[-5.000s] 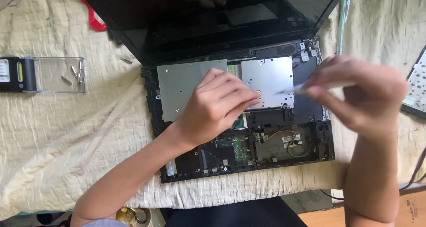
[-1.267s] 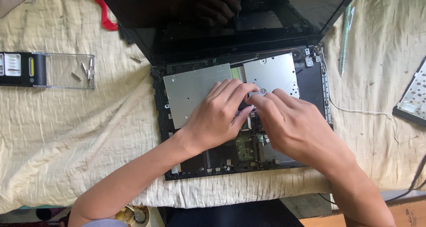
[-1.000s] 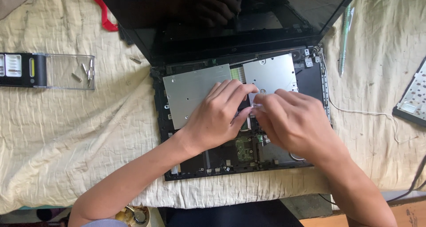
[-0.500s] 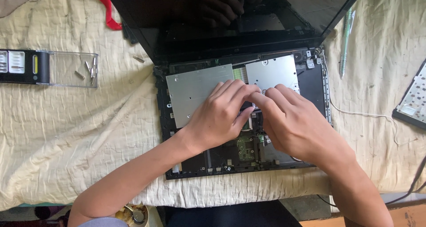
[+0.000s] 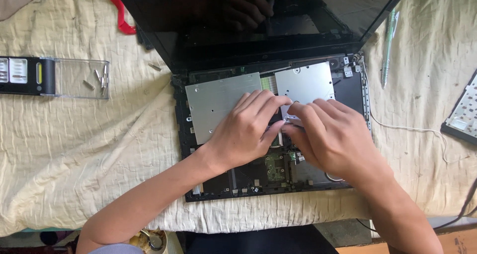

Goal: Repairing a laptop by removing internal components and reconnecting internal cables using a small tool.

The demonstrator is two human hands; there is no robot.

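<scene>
An opened laptop (image 5: 194, 149) lies on a cream cloth, its keyboard gone and silver metal shields (image 5: 218, 105) and a green circuit board (image 5: 274, 167) showing. My left hand (image 5: 248, 130) rests on the middle of the base, fingers curled at the gap between the two shields. My right hand (image 5: 333, 135) meets it there, and its fingertips pinch a small pale part (image 5: 289, 119) that I cannot make out. The dark screen (image 5: 258, 20) is tilted back.
A clear case with several screwdriver bits (image 5: 82, 77) lies at the left, a red strap (image 5: 117, 10) at the top. A green pen (image 5: 388, 40) and a thin white cord (image 5: 412, 130) lie right of the laptop. A removed keyboard (image 5: 464, 115) shows at the right edge.
Five seconds ago my right hand was raised at the right holding a thin tool; it has come down beside my left hand on the laptop. In the last second both hands barely shift.
</scene>
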